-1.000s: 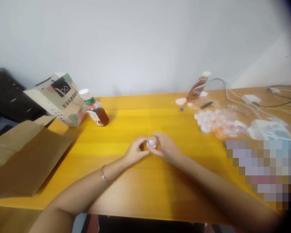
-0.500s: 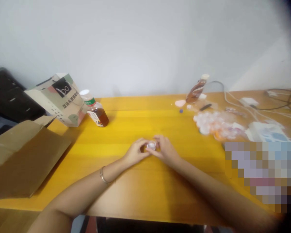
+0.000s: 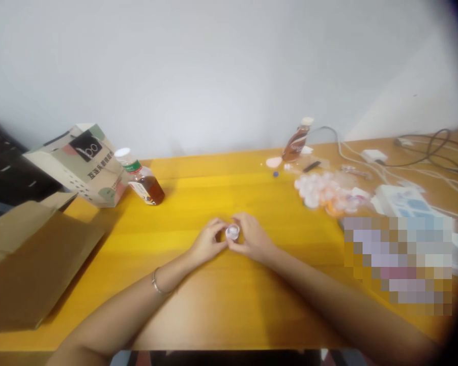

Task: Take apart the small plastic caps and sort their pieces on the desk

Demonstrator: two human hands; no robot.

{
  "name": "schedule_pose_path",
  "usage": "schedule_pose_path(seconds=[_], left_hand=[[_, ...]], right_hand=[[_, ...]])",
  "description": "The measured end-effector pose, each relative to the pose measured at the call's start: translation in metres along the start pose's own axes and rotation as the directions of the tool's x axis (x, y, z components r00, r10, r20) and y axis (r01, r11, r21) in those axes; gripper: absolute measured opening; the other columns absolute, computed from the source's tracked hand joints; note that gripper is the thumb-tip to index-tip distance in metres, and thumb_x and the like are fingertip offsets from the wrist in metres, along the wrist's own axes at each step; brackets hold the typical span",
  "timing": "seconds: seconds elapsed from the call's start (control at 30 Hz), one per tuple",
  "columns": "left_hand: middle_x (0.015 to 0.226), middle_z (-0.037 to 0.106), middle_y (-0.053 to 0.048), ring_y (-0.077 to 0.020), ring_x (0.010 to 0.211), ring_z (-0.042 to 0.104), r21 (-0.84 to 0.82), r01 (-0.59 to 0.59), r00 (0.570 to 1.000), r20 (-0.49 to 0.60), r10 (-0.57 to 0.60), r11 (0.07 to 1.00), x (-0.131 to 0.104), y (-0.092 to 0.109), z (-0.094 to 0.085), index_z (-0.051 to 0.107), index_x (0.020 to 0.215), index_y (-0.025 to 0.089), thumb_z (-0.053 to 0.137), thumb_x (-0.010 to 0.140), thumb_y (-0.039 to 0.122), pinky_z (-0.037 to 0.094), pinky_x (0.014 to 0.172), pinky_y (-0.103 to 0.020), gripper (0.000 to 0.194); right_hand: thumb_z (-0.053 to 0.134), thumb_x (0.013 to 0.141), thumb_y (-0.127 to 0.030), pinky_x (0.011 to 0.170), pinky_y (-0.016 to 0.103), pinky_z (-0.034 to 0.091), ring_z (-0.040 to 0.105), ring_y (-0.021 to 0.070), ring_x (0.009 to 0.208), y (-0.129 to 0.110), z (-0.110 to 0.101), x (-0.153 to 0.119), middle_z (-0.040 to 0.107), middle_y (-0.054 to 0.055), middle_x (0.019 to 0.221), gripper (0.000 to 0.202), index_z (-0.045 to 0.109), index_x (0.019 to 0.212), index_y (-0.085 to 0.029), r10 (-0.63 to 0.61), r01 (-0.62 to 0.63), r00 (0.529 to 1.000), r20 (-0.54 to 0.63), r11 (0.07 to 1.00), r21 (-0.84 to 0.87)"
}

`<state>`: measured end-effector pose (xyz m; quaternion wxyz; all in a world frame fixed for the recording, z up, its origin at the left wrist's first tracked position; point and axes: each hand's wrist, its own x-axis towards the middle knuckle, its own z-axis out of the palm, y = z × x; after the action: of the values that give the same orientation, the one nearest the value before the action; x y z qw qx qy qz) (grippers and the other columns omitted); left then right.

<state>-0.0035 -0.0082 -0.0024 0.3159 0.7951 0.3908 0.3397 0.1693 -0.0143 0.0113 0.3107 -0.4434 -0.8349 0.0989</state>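
Between my two hands is a small, round, whitish see-through tub [image 3: 232,232], low over the middle of the table. My left hand [image 3: 209,241] comes from the left with thumb and fingers curled against the tub's side; a thin bracelet circles that wrist. From the right, my right hand [image 3: 254,238] grips its other side with thumb and bent fingers. What lies inside the tub is too blurred to make out.
An open cardboard box [image 3: 41,269] lies at left, with a paper bag [image 3: 93,168] and an amber-filled bottle [image 3: 145,183] behind it. At right are a brown drink bottle [image 3: 296,142], a pile of small round pots [image 3: 324,190], cables [image 3: 435,147] and a white-blue package [image 3: 402,201].
The view has turned slightly right, so the table's things appear further left. Both hands still hold the tub; the right fingers have shifted a little around it.
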Motion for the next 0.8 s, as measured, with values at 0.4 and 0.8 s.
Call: schedule_pose_path(seconds=[0.4, 0.8], left_hand=[[0.091, 0.058, -0.006, -0.0186, 0.088, 0.053, 0.022, 0.025, 1.000, 0.006, -0.025, 0.999, 0.000, -0.001, 0.001, 0.060, 0.098, 0.016, 0.060, 0.072, 0.014, 0.042, 0.080, -0.030, 0.026], [0.086, 0.057, -0.006, -0.0183, 0.082, 0.053, 0.063, 0.043, 0.999, -0.001, -0.043, 0.997, 0.002, 0.008, 0.000, 0.062, 0.095, 0.014, 0.060, 0.071, 0.018, 0.042, 0.075, -0.029, 0.024]], right_hand=[[0.056, 0.074, -0.029, 0.066, 0.032, 0.042, 0.056, 0.0211, 0.072, -0.001, -0.003, 0.001, 0.060, 0.008, 0.082, 0.029, 0.046, 0.098, -0.016, -0.009, 0.011, 0.999, 0.048, 0.999, -0.047], [0.052, 0.079, -0.028, 0.061, 0.030, 0.039, 0.052, 0.0193, 0.066, 0.002, -0.011, 0.010, 0.057, 0.006, 0.074, 0.014, 0.053, 0.087, -0.017, -0.217, 0.229, 0.967, 0.136, 0.970, -0.083]])
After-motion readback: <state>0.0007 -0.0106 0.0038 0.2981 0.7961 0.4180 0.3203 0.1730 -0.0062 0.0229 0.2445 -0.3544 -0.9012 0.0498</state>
